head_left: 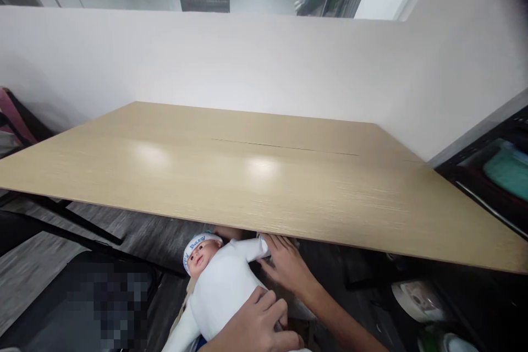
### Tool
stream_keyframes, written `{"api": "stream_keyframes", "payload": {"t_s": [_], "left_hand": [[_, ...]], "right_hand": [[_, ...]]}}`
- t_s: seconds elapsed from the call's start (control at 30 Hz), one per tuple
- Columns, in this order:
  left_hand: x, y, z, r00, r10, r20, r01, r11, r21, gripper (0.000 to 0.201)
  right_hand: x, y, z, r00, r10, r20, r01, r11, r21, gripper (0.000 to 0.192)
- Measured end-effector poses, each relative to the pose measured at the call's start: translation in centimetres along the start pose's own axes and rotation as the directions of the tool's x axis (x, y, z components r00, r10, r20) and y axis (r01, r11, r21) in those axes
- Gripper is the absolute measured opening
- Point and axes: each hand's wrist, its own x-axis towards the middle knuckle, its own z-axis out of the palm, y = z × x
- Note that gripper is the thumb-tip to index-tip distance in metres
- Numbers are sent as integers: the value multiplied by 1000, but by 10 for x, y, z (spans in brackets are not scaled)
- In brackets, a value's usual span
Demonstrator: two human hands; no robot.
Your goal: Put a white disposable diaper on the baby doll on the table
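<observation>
A baby doll [229, 280] in white long-sleeved clothing lies on its back below the table's front edge, its head towards the left. On its head is a white cap [194, 243] with blue lettering. My right hand [284, 261] is closed around the end of the doll's raised white sleeve [251, 248], just under the table edge. Lower down, my left hand [264, 322] rests by the doll's lower body with its fingers curled. What those fingers hold, if anything, is hidden.
A wide wooden table [247, 176] stretches in front, against a white wall [247, 60]. A black chair [78, 302] stands at lower left. At right is a dark shelf holding a teal item [507, 170]. A round white object [416, 300] sits below the table at lower right.
</observation>
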Motion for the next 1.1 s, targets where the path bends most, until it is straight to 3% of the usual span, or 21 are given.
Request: {"api": "stream_keyframes", "payload": {"t_s": [0.17, 0.4, 0.53, 0.63, 0.77, 0.93, 1.03, 1.1], "left_hand": [[-4, 4, -9, 988, -38, -147, 31, 998, -50, 11], [-6, 7, -10, 988, -44, -150, 35, 997, -67, 12], [-7, 7, -7, 996, -26, -91, 23, 999, -26, 15], [-9, 8, -5, 999, -17, -47, 17, 1000, 4, 18], [-10, 8, -4, 1000, -20, -15, 20, 1000, -5, 18], [-8, 5, -6, 999, -10, -48, 11, 1000, 9, 20], [-9, 7, -9, 990, -25, -142, 30, 999, 35, 17], [-13, 10, -14, 988, -29, -150, 40, 996, 74, 17]], "right_hand": [[11, -22, -4, 998, 36, -44, -39, 997, -61, 55], [-26, -16, -20, 976, 80, -201, -104, 988, -111, 32], [-38, -19, -24, 962, 42, -270, -64, 995, -72, 46], [-31, -28, -15, 979, -55, -197, 45, 997, -57, 56], [1, -35, -1, 989, -149, 2, 148, 986, -73, 59], [39, -49, -3, 967, -138, 213, 170, 975, -141, 30], [46, -63, -13, 950, -188, 250, 229, 962, -148, 24], [47, -74, -22, 947, -211, 240, 249, 959, -138, 25]]}}
